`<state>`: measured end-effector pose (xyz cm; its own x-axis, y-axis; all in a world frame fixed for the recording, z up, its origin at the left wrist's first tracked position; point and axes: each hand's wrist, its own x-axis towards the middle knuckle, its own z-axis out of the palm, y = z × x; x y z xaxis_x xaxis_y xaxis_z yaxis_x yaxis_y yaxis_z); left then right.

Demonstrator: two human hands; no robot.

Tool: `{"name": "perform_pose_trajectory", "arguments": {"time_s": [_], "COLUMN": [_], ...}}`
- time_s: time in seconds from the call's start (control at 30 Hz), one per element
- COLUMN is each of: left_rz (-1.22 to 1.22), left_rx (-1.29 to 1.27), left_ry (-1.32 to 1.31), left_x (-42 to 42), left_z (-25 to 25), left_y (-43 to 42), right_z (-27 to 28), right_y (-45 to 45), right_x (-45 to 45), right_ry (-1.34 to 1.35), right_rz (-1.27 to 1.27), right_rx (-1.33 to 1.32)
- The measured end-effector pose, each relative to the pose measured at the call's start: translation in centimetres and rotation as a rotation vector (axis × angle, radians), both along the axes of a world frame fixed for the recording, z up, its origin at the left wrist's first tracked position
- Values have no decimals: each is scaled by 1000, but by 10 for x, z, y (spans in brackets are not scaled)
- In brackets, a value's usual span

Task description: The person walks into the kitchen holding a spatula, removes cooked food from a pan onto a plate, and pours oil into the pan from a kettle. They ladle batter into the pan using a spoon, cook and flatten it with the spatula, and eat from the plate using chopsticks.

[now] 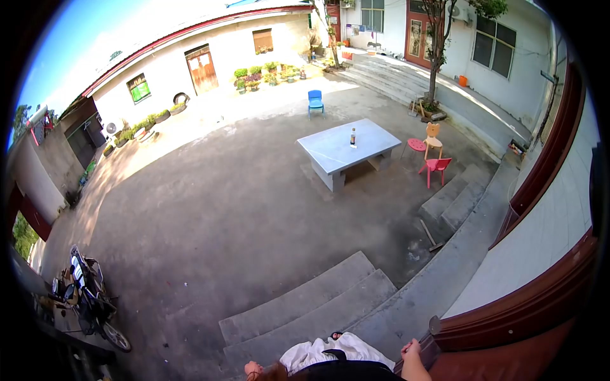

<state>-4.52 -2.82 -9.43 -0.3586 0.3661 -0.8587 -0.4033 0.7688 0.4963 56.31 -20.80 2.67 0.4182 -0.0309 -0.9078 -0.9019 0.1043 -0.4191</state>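
My left hand [253,369] hangs low at the bottom edge, beside my white clothing [318,352]. Its fingers look curled, and nothing shows in them. On the other side, my right hand [411,349] is loosely closed with no object visible in it. The dark red door frame [483,333] is the nearest thing to it; whether they touch I cannot tell. One foot [336,334] shows below me, near the grey steps [311,311].
A stone table [330,146] bearing a bottle [353,136] stands in the concrete courtyard. Around it are a blue chair [316,101], a red chair [437,169], a wooden chair [433,135] and a red stool [416,145]. A motorcycle [86,295] is parked left; a tree [434,63] grows behind.
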Motion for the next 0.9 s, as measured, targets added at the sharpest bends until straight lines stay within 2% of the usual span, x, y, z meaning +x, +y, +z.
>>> {"name": "perform_pose_trajectory", "arguments": {"time_s": [0.07,0.17,0.37,0.9], "left_rz": [22,-34,93,90], "left_rx": [28,153,17,-37], "left_ry": [156,-34,127,61], "left_x": [10,4,19,18], "left_z": [4,6,21,36], "left_y": [-3,-7,4,-6], "right_z": [-5,-5,3,-1], "right_y": [-1,3,10,-3], "right_x": [-2,-2,-5,-8], "right_ry": [-6,3,-30,-16], "right_rz": [42,9,33,52], "right_rx": [30,37,47,51]}}
